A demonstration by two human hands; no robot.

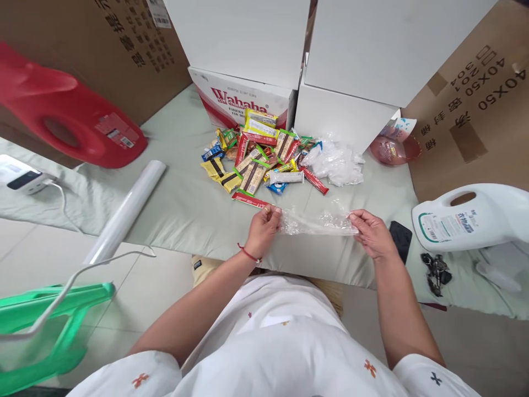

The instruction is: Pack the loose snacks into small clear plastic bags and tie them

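A person's left hand (262, 227) and right hand (375, 236) pinch opposite ends of clear plastic (314, 223), stretched between them; wrapped snacks (253, 175) lie heaped beyond the left hand. From where I stand, a gentle, even pull should prevent tearing.

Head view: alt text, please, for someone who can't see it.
A person's left hand and right hand hold clear plastic between them over a pale cloth. Beyond lies a pile of wrapped snacks, crumpled plastic at its right, before a red-and-white box.
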